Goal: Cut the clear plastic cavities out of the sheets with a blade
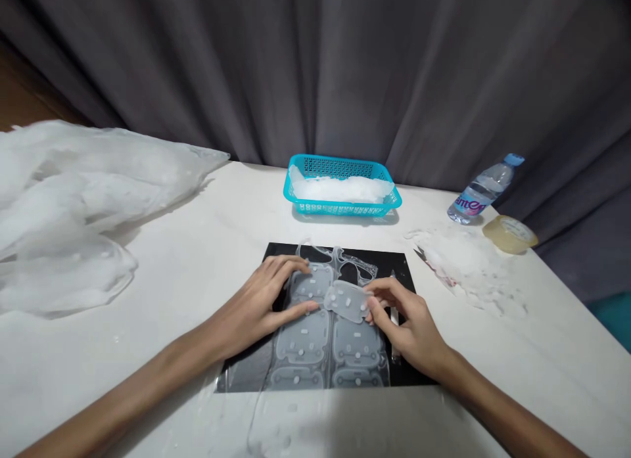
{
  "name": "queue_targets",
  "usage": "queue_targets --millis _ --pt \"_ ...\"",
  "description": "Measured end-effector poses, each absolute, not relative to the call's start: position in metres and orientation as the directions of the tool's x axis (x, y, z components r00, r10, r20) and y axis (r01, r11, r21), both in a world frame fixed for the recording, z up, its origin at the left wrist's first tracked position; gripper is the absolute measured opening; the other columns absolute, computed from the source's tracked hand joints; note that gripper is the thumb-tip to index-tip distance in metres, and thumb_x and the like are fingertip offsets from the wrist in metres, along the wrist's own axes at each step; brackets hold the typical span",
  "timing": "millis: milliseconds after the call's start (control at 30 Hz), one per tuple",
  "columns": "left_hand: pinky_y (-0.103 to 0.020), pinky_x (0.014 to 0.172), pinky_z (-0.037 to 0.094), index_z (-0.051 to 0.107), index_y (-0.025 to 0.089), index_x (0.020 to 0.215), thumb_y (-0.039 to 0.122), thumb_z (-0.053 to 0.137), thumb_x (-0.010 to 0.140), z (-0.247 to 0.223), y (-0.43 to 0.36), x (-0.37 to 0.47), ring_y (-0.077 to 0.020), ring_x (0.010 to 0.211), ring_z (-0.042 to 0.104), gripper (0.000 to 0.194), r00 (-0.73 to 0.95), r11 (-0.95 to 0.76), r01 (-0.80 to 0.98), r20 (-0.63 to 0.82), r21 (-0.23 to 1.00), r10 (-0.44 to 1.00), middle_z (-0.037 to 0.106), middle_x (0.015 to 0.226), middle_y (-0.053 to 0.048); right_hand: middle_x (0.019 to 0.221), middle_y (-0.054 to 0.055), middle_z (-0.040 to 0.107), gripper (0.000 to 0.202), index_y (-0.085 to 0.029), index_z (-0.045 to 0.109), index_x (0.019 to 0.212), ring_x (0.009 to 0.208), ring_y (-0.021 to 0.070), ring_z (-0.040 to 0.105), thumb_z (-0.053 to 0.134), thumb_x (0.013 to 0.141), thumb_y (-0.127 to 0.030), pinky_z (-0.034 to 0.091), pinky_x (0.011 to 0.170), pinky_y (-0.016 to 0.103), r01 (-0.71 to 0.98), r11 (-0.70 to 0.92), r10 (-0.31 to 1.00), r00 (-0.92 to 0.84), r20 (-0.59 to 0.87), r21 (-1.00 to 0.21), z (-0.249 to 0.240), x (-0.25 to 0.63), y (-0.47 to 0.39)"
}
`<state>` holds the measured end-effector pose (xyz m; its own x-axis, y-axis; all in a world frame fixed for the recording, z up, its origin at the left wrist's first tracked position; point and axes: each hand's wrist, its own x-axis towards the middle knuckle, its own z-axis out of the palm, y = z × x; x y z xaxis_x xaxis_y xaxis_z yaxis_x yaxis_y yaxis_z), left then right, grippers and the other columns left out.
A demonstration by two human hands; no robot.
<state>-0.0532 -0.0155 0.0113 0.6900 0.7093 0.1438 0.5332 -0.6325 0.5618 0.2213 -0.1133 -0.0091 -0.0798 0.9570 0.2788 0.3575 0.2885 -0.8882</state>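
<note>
A translucent sheet of moulded pieces [303, 336] lies over a black mat [246, 365] and hangs past its near edge. My right hand [401, 320] pinches one translucent piece [348, 299] by its right end, tilted above the sheet. My left hand [280, 290] rests on the upper left of the sheet, thumb and fingers apart, pressing its surface. At the top of the sheet is an opened part with curved strips [357, 261]. Beside my right hand, a thin knife [395, 336] lies on the mat, partly hidden by the fingers.
A blue basket [345, 210] holding white translucent pieces stands behind the mat. Large cloudy plastic bags [73, 195] cover the left side. To the right are a water bottle [486, 190], a roll of tape [510, 234] and plastic scraps [473, 267] with a pointed tool among them.
</note>
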Motion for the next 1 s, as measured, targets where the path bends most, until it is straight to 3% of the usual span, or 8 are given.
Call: queue_targets --millis 133,300,1000 --pt "-0.052 0.112 0.046 0.054 0.026 0.132 0.058 0.061 0.099 0.007 -0.018 -0.055 -0.0308 0.133 0.052 0.046 0.672 -0.659 0.564 0.186 0.498 0.716 0.053 0.143 -0.008 0.087 0.000 0.068 0.018 -0.024 0.065 0.119 0.072 0.0130 0.068 0.054 0.104 -0.026 0.055 0.070 0.026 0.398 0.237 0.970 -0.050 0.237 -0.886 -0.009 0.220 -0.111" --pt "-0.060 0.114 0.043 0.050 0.020 0.141 0.067 0.059 0.095 -0.002 -0.022 -0.056 -0.0365 0.135 0.048 0.066 0.596 -0.635 0.669 0.232 0.387 0.769 0.050 0.146 -0.015 0.085 0.001 0.066 0.016 -0.021 0.065 0.113 0.072 0.0141 0.068 0.055 0.104 -0.030 0.054 0.069 0.027 0.432 0.200 0.978 -0.041 0.203 -0.879 -0.009 0.218 -0.109" --pt "-0.059 0.117 0.042 0.048 0.020 0.146 0.063 0.051 0.101 -0.003 -0.026 -0.053 -0.0373 0.141 0.045 0.063 0.625 -0.648 0.667 0.197 0.366 0.755 0.046 0.154 -0.016 0.093 0.003 0.058 0.018 -0.022 0.060 0.119 0.083 0.0172 0.059 0.049 0.108 -0.031 0.051 0.077 0.029 0.561 0.249 0.968 -0.158 0.193 -0.790 -0.008 0.218 -0.111"
